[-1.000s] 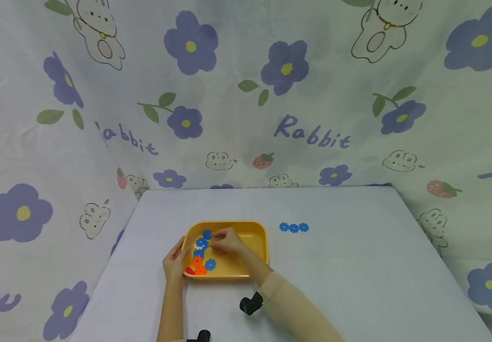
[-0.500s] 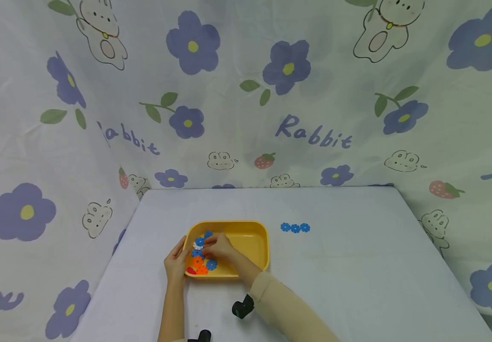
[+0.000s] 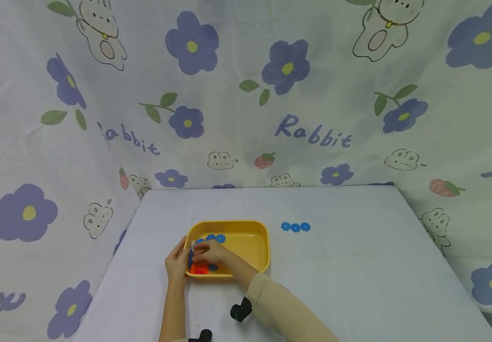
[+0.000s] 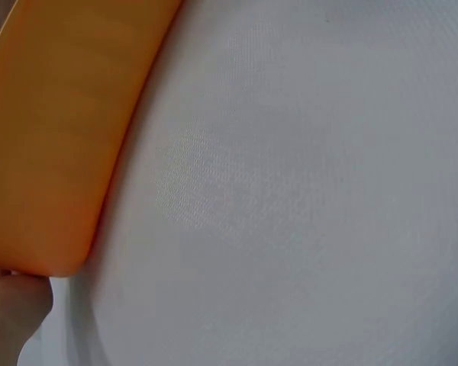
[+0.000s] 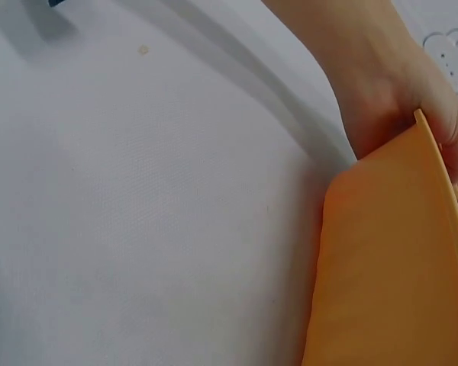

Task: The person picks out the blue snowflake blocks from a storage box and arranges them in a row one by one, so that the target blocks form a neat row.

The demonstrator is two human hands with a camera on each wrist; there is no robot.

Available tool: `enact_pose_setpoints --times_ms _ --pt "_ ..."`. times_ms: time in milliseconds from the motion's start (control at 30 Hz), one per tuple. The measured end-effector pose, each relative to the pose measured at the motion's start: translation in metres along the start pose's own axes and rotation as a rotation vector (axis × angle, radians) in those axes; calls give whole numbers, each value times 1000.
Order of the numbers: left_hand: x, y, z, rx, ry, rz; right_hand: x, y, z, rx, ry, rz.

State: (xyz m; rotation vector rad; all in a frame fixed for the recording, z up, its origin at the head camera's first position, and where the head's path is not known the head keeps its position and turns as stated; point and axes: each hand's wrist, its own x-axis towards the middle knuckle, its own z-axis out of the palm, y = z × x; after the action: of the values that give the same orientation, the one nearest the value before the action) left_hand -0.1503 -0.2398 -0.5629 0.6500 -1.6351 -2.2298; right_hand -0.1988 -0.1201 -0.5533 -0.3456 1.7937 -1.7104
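My left hand [image 3: 175, 261] grips the left end of a yellow tray [image 3: 252, 249]; in the right wrist view the left hand [image 5: 393, 95] has its thumb over the tray's rim [image 5: 435, 160]. Reaching into the tray, my right hand [image 3: 214, 252] has its fingers spread among small flower-shaped plastic discs. Blue discs [image 3: 220, 238] lie just beyond it, orange discs [image 3: 200, 269] on its near side. A white disc [image 3: 193, 246] shows at the fingertips. Part of the pile is hidden under this hand. The left wrist view catches the tray's outer wall [image 4: 69, 137].
Three blue discs [image 3: 295, 227] lie in a short row on the white table [image 3: 357, 266], right of the tray. A patterned cloth [image 3: 246, 95] hangs behind the table and at its sides. Black wrist devices [image 3: 241, 309] show near both forearms.
My right hand has moved left across the tray into the pile. Blue discs now lie further right at the back, and the orange discs are bunched together. The left hand keeps its grip.
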Motion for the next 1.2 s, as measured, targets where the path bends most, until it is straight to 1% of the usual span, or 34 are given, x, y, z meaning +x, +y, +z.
enact_pose_setpoints --times_ms 100,200,400,500,633,767,867,933,1033,1167,1200 --pt "0 0 0 14 1 5 -1 -1 0 -13 -20 -7" --pt "-1 0 1 33 3 9 -1 0 0 -55 -10 -26" --pt "-1 0 2 47 10 -16 -1 1 2 -226 61 -122" --pt "-1 0 3 55 2 -25 -2 0 2 -280 93 -144" --pt "0 0 2 62 -11 -30 -2 0 3 -271 103 -137" --pt "0 0 1 53 -15 -30 0 0 5 -184 89 -131" --pt "0 0 1 31 -5 -19 0 1 7 -164 90 -110" --pt "-1 0 1 14 1 -15 0 1 8 -182 98 -90" --pt "-1 0 0 8 -6 -15 1 1 9 -206 110 -66" --pt "-1 0 0 11 -19 -22 0 2 10 -196 126 -71" --pt "-1 0 0 13 -21 -19 0 1 10 -208 134 -78"
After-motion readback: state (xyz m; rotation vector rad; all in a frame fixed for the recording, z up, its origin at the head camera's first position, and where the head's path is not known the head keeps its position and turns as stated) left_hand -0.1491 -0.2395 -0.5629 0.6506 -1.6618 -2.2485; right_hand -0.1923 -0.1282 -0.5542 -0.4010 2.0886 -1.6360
